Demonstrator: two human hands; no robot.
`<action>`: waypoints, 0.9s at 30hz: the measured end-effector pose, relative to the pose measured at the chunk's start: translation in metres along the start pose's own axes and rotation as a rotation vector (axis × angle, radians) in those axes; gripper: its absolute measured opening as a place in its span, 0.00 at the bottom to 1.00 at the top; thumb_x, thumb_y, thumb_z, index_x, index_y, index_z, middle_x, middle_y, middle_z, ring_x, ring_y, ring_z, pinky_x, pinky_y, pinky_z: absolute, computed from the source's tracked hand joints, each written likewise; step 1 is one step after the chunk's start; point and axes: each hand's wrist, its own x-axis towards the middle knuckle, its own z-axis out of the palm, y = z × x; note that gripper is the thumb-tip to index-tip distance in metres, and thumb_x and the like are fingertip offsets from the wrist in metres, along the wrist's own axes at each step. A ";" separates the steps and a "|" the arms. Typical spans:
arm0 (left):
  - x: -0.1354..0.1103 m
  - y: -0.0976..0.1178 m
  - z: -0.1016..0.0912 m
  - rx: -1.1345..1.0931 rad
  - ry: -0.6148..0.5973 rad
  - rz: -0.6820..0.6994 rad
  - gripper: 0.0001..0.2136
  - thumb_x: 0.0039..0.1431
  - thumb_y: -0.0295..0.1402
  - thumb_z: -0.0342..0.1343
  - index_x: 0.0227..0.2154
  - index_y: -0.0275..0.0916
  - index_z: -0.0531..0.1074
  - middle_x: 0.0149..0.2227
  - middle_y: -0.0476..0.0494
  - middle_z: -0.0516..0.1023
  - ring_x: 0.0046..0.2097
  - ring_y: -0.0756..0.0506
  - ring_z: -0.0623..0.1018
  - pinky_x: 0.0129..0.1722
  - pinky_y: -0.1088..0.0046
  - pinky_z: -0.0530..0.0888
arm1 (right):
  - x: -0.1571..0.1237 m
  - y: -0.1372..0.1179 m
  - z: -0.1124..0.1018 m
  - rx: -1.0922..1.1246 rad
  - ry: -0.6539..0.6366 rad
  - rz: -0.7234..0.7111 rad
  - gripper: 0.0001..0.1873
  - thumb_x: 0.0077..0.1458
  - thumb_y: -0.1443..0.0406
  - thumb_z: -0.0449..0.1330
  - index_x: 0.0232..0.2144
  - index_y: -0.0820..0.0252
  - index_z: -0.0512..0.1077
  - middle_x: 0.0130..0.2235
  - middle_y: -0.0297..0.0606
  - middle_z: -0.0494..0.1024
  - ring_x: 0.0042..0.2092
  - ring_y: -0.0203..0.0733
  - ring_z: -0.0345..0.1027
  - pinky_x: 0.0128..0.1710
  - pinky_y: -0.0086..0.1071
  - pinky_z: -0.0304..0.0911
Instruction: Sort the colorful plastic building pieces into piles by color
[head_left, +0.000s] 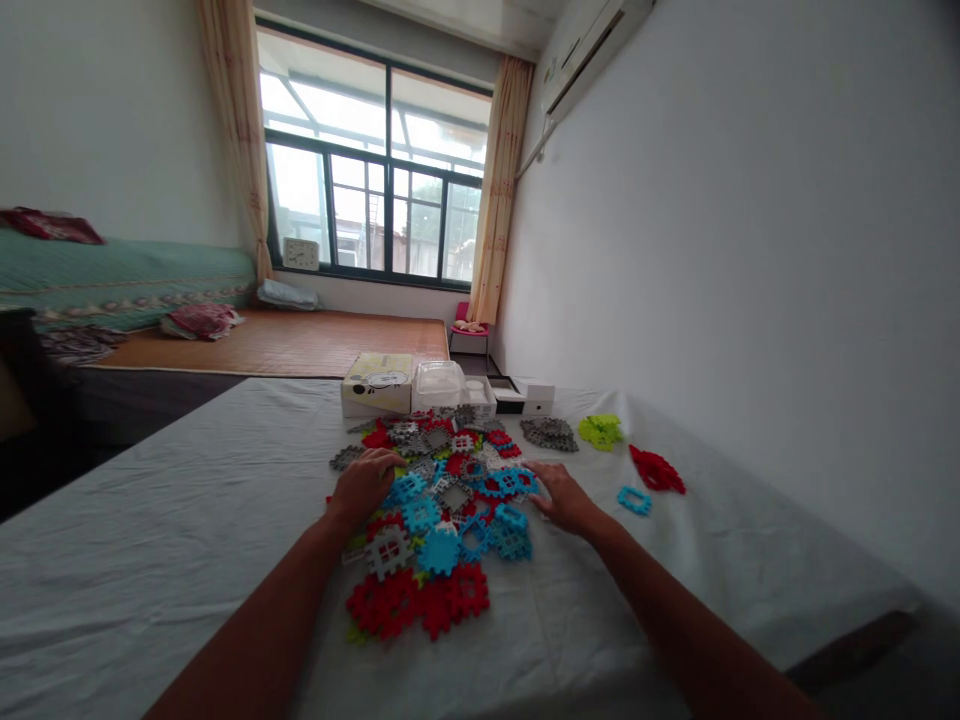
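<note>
A heap of interlocking plastic tiles with toothed edges, in red, blue, grey, white and lime, lies on the cloth-covered table. My left hand (366, 484) rests at the heap's left side, fingers reaching over it beside a blue tile (409, 488); I see nothing held in it. On the opposite side, my right hand (561, 497) has its thumb and fingers at the edge of a blue window-frame tile (526, 481), pinching it. Nearer to me lie several red tiles (397, 600) and a solid blue tile (439, 551).
To the right are sorted groups: grey tiles (550, 434), lime tiles (600, 431), red tiles (658, 470) and a lone blue frame (634, 500). Behind the heap stand a yellow-white box (377, 383), a clear plastic container (439, 383) and a small white box (538, 399). A white wall (750, 250) borders the right.
</note>
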 end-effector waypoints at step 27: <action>0.001 0.004 -0.004 0.032 -0.014 0.041 0.14 0.55 0.28 0.46 0.34 0.43 0.78 0.40 0.46 0.80 0.44 0.43 0.76 0.47 0.67 0.71 | -0.023 0.029 -0.015 -0.099 0.290 0.110 0.20 0.58 0.63 0.50 0.51 0.57 0.70 0.49 0.44 0.75 0.52 0.48 0.64 0.52 0.42 0.60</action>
